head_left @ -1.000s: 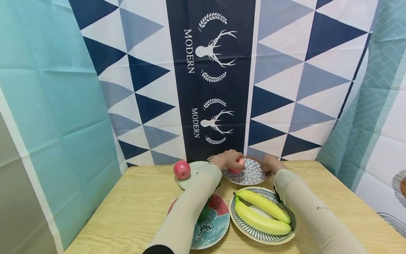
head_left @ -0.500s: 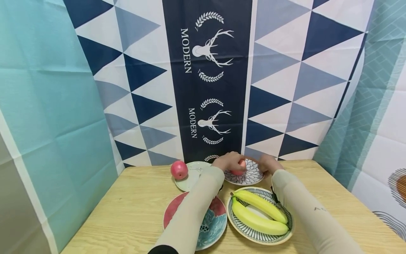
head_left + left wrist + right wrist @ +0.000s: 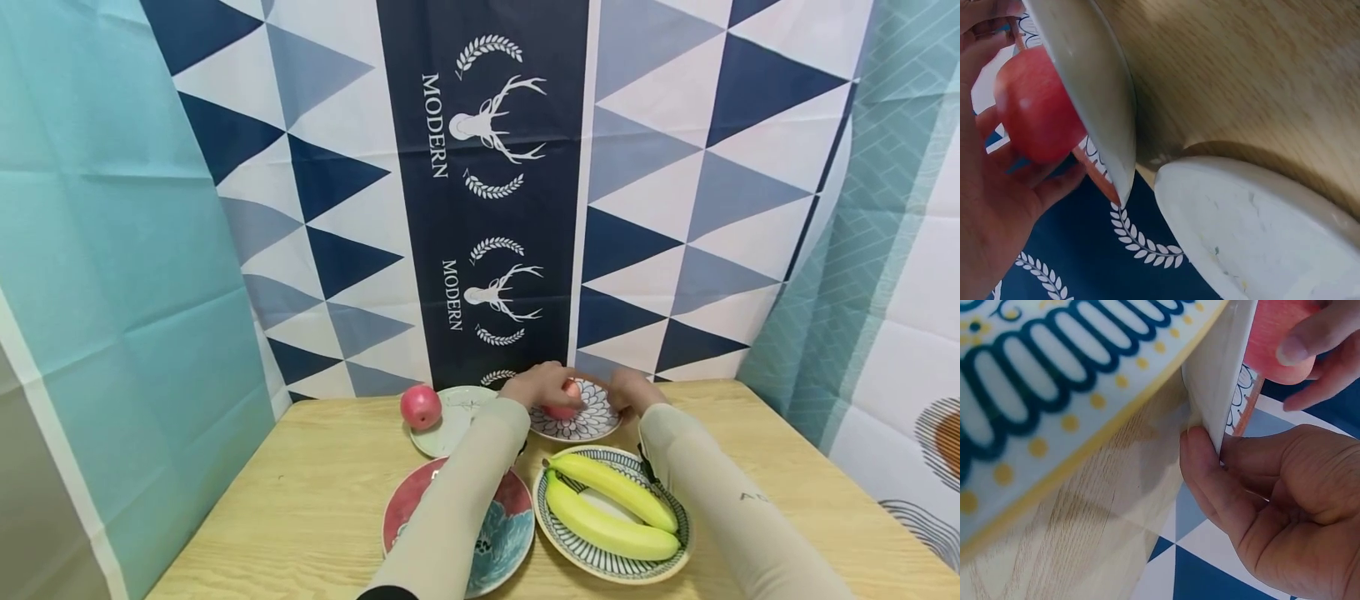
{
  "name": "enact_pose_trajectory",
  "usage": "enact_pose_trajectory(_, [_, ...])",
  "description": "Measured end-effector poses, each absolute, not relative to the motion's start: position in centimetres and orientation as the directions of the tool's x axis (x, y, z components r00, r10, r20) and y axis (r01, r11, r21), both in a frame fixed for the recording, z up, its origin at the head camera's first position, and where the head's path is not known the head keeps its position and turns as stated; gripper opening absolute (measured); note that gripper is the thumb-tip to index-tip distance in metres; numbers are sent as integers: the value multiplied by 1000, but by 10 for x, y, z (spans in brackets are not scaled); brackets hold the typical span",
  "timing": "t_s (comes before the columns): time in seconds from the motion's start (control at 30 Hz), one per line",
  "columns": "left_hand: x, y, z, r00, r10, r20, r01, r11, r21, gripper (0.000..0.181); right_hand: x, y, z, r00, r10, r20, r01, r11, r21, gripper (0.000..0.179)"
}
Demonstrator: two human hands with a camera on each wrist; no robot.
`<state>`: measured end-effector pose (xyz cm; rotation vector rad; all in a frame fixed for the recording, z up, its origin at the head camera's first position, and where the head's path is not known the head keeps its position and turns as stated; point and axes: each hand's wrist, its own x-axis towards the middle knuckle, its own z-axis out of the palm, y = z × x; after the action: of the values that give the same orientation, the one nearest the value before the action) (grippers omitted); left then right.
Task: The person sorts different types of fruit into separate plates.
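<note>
My left hand [image 3: 540, 385] reaches to the back plate and holds a red apple [image 3: 1038, 103] there, over the plate's patterned face. In the right wrist view its thumb lies on the apple's front, with another finger below. This plate [image 3: 596, 417] has a dark petal pattern on white and a brown rim. Across from it, my right hand [image 3: 1291, 500] pinches the plate's right edge between thumb and fingers. Just in front of the right hand, two yellow bananas [image 3: 611, 533] lie in a striped bowl [image 3: 542, 508].
Another red round fruit [image 3: 421, 407] sits on the left edge of a pale plate [image 3: 450, 425]. A red and teal plate [image 3: 401, 500] stands nearer, partly under my left sleeve [image 3: 457, 508]. Behind the wooden table [image 3: 300, 492] hangs a patterned cloth [image 3: 495, 200].
The head view has shifted slightly, so the scene sits further left. Both hands keep their places at the apple and the plate edge. A dark green thing on the teal plate is now hidden by the sleeve.
</note>
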<state>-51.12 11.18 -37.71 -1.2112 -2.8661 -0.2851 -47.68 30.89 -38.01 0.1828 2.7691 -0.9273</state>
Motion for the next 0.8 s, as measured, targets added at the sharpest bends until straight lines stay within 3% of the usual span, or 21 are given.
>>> enact_pose_trajectory(0.2, [-514, 101, -373, -684, 721, 106, 729, 672, 128, 73, -477, 306, -383, -976, 34, -213, 145, 836, -530, 9])
enact_pose_trajectory(0.63, [-514, 79, -369, -701, 709, 81, 713, 691, 119, 66, -481, 310, -382, -963, 50, -265, 200, 793, -576, 11])
enact_pose_trajectory(0.8, [-512, 75, -364, -724, 687, 65, 689, 718, 101, 72, -485, 311, -382, -960, 48, -274, 203, 796, -571, 11])
